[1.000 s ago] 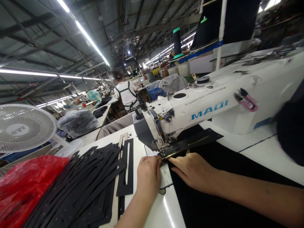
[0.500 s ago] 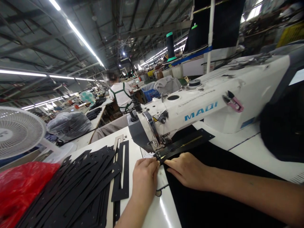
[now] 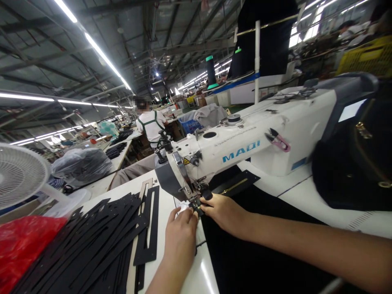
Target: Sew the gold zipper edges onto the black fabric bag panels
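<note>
Right hand [image 3: 228, 214] shifted up; grip at zippered strip [image 3: 239, 182] unclear; sewing machine [image 3: 235, 143], cutouts [image 3: 101, 239] alongside.

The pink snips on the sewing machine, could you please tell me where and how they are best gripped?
Probably by the pink handle, coming from the near right: it slants toward the lower right, while the dark blades point up and left.

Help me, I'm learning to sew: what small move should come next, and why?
Probably ease the right hand back slightly while the left hand steadies the zippered black strip: both hands' fingertips sit close to the needle area of the sewing machine.
</note>
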Tool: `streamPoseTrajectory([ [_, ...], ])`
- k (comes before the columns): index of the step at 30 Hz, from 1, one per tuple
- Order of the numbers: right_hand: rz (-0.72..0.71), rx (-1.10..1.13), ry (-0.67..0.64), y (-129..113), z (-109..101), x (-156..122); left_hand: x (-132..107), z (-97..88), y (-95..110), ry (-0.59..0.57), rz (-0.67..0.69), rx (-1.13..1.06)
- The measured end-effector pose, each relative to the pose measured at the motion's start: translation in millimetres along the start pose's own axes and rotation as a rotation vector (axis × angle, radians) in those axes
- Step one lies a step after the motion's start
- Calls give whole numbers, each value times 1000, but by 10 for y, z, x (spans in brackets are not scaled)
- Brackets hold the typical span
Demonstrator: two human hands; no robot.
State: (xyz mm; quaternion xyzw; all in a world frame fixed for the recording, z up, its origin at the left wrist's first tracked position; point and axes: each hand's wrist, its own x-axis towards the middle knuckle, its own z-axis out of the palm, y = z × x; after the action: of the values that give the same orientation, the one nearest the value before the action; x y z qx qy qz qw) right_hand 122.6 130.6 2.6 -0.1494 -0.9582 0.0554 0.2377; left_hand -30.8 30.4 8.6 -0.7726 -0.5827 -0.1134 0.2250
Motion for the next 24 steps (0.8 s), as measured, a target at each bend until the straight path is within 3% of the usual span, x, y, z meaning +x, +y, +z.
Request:
streamPoseTrajectory([
  [13,41,-39,-184,-10,-120,44,65,-10,-42,78,58,-19],
  [24,59,-44,-179,6,-94,73,94,19,-36,34,-38,-77],
])
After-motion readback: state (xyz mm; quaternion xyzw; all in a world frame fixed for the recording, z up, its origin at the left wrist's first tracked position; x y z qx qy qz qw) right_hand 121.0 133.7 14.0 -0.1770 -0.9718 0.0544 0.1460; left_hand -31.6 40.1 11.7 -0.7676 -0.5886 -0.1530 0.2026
